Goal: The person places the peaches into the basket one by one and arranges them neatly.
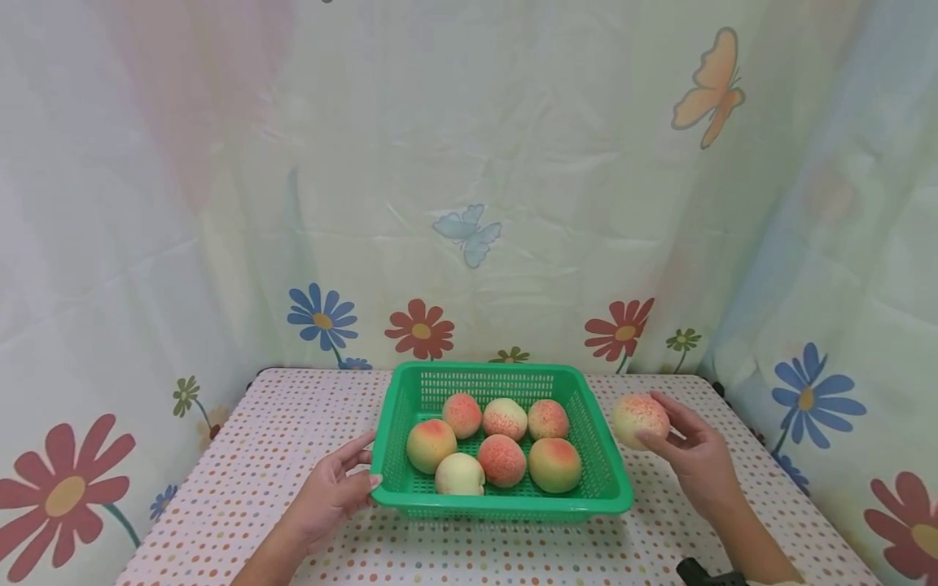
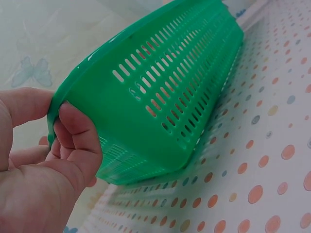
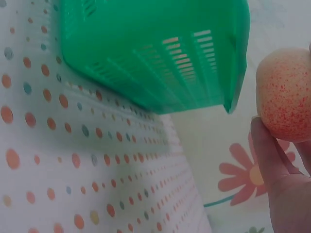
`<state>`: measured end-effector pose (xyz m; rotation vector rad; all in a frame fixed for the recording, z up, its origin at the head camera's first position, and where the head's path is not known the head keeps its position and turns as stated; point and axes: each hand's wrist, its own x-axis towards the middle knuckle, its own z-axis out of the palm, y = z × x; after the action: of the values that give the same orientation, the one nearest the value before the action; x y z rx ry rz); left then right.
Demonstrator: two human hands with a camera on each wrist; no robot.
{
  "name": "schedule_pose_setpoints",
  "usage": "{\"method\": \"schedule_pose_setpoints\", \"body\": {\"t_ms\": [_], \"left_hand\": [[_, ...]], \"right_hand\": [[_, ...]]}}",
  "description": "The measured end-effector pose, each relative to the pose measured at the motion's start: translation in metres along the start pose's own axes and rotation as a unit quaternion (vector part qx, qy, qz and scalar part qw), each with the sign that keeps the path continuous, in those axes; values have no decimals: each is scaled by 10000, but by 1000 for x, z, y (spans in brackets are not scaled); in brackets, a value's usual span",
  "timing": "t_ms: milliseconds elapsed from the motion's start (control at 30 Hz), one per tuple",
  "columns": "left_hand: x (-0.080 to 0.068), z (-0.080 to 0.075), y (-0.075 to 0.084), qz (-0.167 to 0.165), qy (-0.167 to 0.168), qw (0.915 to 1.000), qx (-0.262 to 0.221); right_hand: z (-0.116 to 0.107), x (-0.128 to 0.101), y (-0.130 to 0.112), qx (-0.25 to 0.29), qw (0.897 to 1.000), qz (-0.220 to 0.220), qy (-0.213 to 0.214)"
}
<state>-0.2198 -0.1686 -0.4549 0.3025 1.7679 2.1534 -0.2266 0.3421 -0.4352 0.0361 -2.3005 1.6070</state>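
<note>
A green slotted plastic basket sits in the middle of the dotted table and holds several peaches. My left hand grips the basket's near left rim, thumb on top and fingers curled under the edge. My right hand holds one more peach in its fingertips just right of the basket, above the table. In the right wrist view that speckled peach sits beside the basket's corner.
The table wears a white cloth with coloured dots. A flower and butterfly curtain closes in the back and both sides. A small dark object shows at the bottom edge by my right forearm.
</note>
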Motion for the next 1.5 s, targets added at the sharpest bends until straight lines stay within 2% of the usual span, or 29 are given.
{"method": "schedule_pose_setpoints", "body": {"t_ms": [300,467,700,1167,1500], "left_hand": [[-2,1,4,-35,-43,10000,13],[-1,1,3,-20,-62,10000,20],[-1,0,2,-16,-57,10000,48],[0,-2,1,-44,-68,10000,15],[1,-4,-1,-44,-45,10000,27]], "right_hand": [[9,-15,-17,899,9951,-184,-371],[13,-20,-24,1099,9916,-281,-628],[24,-25,-36,728,9937,-252,-815],[42,-23,-44,706,9857,-417,-1474],[57,-20,-57,479,9779,-33,-2035]]}}
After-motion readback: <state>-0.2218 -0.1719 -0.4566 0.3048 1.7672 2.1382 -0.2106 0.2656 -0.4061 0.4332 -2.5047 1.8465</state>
